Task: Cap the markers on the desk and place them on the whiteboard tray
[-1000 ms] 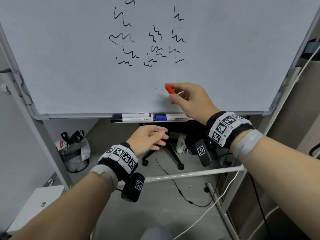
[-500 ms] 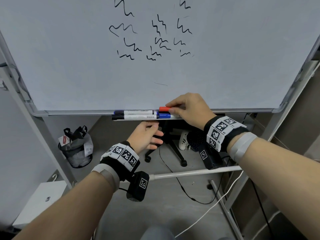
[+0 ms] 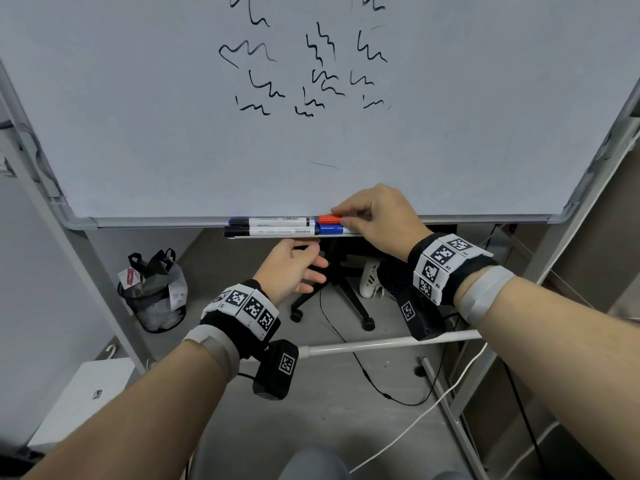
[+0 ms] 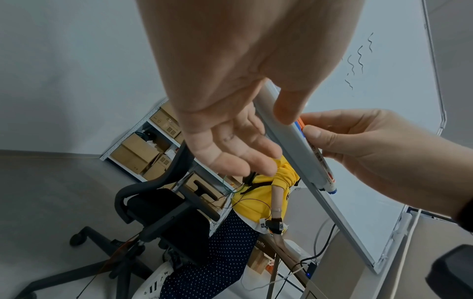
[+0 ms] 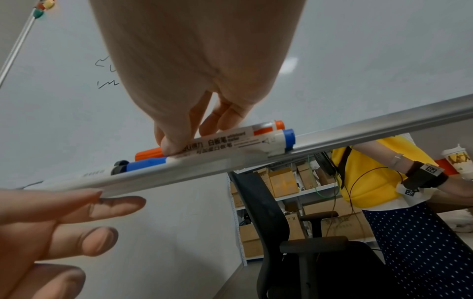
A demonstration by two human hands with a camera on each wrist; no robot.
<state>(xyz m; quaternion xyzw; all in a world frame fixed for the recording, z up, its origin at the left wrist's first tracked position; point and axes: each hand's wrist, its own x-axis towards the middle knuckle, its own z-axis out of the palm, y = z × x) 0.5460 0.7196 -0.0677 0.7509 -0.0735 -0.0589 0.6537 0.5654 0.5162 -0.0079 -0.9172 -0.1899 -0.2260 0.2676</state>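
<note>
Grey floor (image 3: 311, 427) beneath whiteboard (image 3: 173, 133), tray (image 3: 277, 236).

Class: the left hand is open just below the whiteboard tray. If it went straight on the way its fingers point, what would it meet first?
Probably nothing close: the left hand points rightward beneath the tray, toward the right hand's wrist, though depth is unclear.

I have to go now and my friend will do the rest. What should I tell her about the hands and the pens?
Right hand: fingers pinch the red marker, capped, lying on the whiteboard tray but not yet let go.
Left hand: open, holds nothing, just under the tray.
Also on the tray: a blue marker and two black markers, all capped.
Done: four markers on the tray.
Left: release the red one. The desk is out of view, so check it for more.
</note>
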